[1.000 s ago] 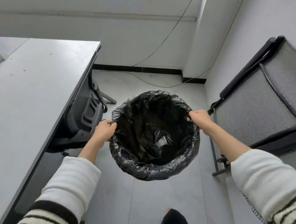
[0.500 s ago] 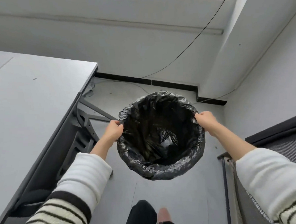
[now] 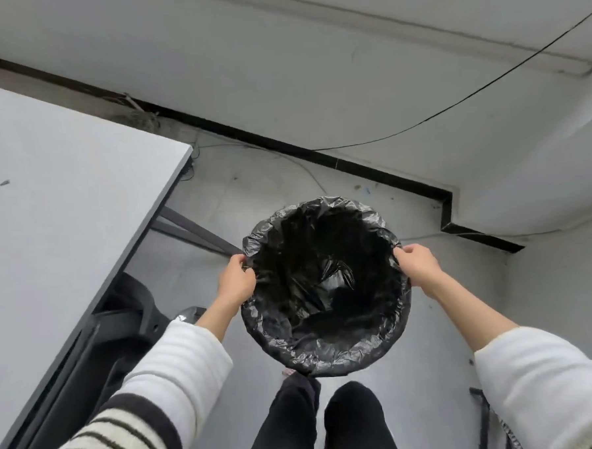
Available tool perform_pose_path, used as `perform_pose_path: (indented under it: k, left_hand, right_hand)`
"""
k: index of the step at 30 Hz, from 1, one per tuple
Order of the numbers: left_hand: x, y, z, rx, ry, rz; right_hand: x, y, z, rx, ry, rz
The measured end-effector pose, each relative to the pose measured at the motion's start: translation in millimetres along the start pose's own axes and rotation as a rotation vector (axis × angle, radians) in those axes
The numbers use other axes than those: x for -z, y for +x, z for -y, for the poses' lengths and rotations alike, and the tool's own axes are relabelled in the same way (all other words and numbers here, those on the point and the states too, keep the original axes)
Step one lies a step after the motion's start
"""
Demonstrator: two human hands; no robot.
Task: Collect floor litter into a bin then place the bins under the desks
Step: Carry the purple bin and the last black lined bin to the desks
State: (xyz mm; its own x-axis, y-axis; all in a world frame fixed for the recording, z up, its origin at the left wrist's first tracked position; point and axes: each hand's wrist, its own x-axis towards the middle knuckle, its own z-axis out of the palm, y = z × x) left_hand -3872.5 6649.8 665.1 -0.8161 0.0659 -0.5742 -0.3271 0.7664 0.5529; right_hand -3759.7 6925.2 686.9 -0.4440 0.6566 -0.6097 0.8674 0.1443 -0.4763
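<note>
A round bin lined with a black plastic bag [image 3: 329, 356] hangs in the air in front of me, above the grey floor. My left hand [image 3: 235, 279] grips its left rim and my right hand [image 3: 416, 264] grips its right rim. The bag's inside is dark and crumpled; I cannot tell what lies in it. A grey desk [image 3: 57, 216] stands to the left of the bin, its corner close to my left hand.
Under the desk are dark frame bars [image 3: 192, 229] and a black chair [image 3: 122, 333]. A black skirting strip [image 3: 353, 166] runs along the white wall, with thin cables near it. A dark rack edge [image 3: 483, 417] shows at lower right. My legs [image 3: 332, 425] are below the bin.
I have walked forward with the bin toward the wall corner. The desk edge is nearer and the mesh rack on the right has slid almost out of view.
</note>
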Motion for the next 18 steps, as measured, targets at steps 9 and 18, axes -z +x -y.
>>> perform_pose_path:
  k: [9, 18]
  left_hand:
    - [-58, 164, 6, 0.169, 0.137, 0.098]
    - [-138, 329, 92, 0.305, 0.075, 0.060]
  right_hand:
    - [-84, 169, 44, -0.042, -0.095, 0.141]
    - [-252, 325, 17, -0.022, -0.128, 0.219]
